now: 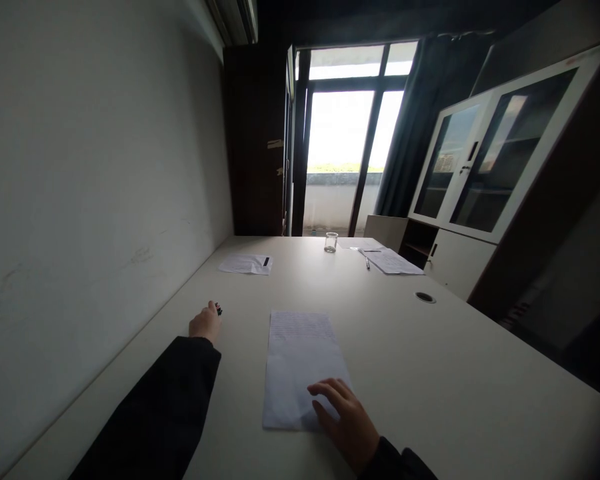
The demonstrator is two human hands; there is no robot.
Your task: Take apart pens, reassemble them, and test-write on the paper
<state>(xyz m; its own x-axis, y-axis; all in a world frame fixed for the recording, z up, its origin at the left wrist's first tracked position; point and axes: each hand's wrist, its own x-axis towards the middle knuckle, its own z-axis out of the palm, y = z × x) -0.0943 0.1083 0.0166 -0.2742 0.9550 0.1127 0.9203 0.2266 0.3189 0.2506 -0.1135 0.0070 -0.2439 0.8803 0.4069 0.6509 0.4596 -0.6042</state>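
Observation:
My left hand [205,325] is stretched forward over the left part of the table, its fingers closed round a small bunch of pens [219,309]. Only their dark and reddish ends stick out; the rest is hidden by the hand. A white sheet of paper [300,373] lies lengthwise in front of me, with lines of writing across its far part. Over the sheet's near right corner is my right hand [344,420], fingers curved and apart, with nothing in it. I cannot tell whether its fingertips touch the paper.
On the white table [405,373] a glass [331,243] stands near the far edge. Further papers [395,261] lie at the far right with a pen [367,263] beside them, and another sheet [245,264] at the far left. A cable hole [425,297] sits near the right edge. The wall [105,167] borders the left side.

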